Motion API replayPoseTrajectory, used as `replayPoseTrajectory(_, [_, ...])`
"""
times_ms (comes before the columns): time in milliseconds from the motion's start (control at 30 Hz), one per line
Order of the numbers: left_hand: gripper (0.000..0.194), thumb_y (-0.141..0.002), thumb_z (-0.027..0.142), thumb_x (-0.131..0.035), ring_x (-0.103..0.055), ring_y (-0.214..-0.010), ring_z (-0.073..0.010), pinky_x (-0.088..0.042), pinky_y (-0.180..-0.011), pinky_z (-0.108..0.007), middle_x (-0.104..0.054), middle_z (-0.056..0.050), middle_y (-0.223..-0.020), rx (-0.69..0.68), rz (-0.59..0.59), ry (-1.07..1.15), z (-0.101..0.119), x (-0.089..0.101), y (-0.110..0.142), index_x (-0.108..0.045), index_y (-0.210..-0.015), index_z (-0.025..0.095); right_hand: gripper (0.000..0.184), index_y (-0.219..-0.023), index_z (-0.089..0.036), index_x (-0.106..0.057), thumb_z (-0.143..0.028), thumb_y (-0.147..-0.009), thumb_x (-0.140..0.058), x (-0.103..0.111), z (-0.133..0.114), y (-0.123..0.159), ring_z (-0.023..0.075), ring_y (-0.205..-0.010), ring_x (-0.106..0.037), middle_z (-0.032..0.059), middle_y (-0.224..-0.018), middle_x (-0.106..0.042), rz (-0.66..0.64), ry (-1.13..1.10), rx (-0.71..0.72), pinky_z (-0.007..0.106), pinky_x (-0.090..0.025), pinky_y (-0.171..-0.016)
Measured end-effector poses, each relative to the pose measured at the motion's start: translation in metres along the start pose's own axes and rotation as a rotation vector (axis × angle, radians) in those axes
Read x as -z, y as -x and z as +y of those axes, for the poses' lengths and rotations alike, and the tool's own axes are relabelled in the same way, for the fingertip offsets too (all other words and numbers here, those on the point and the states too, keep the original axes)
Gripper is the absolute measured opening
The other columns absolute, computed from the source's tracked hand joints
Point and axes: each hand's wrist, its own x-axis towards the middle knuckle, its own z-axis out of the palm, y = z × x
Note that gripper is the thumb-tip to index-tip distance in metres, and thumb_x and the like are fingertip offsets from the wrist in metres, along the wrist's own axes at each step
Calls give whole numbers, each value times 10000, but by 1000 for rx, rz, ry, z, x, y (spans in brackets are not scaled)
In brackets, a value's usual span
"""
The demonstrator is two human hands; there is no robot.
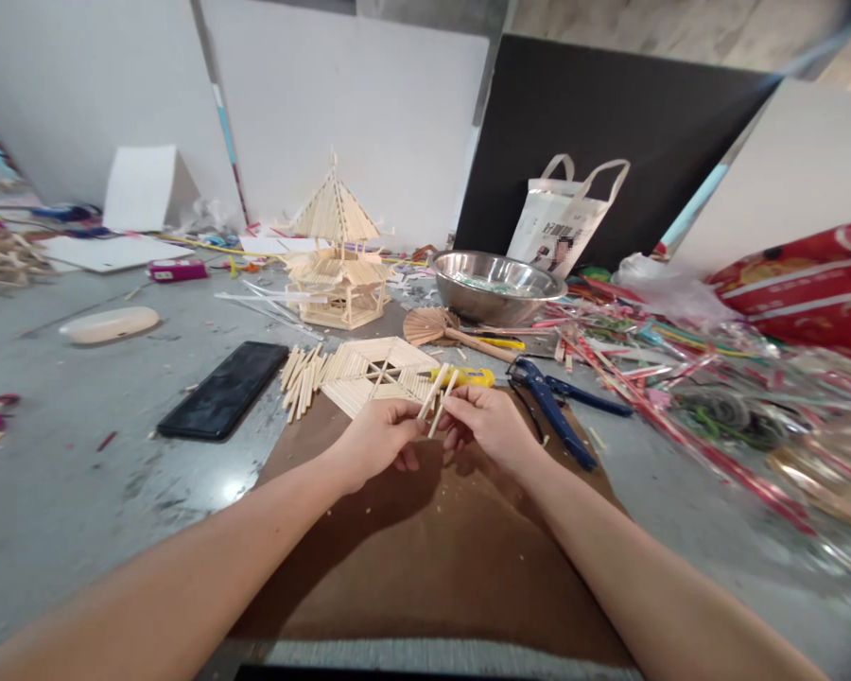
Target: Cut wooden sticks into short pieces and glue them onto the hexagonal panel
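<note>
My left hand (387,430) pinches one thin pale wooden stick (434,391) between thumb and fingers. A second wooden stick (444,402) tilts the same way in the closed fingers of my right hand (486,421). Both hands are raised over a brown mat (411,558), the two sticks close side by side. Just beyond them lies a flat hexagonal panel of sticks (347,378) with an open, spoked centre. A pile of loose sticks (302,383) touches its left side. The yellow-handled tool (472,376) lies right behind my hands, partly hidden.
Blue cutter-like pliers (553,411) lie at right. Behind stand a stick-built pavilion model (340,265) and a steel bowl (496,293). A black phone (223,390) rests at left, a white oval case (110,324) beyond it. Red and clear plastic strips (645,397) clutter the right.
</note>
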Motion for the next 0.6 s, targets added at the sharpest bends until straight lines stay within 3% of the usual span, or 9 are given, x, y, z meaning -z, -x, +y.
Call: replayPoseTrajectory(600, [261, -712, 245, -423, -521, -427, -60, -408, -412, -170, -604, -27, -754, -56, -92, -44, 3, -1, 3, -579, -906, 168, 150, -649, -148, -468, -279, -679, -534, -2, 3, 0, 71, -340, -504, -27, -494, -565, 28, -11, 48, 168, -392, -333])
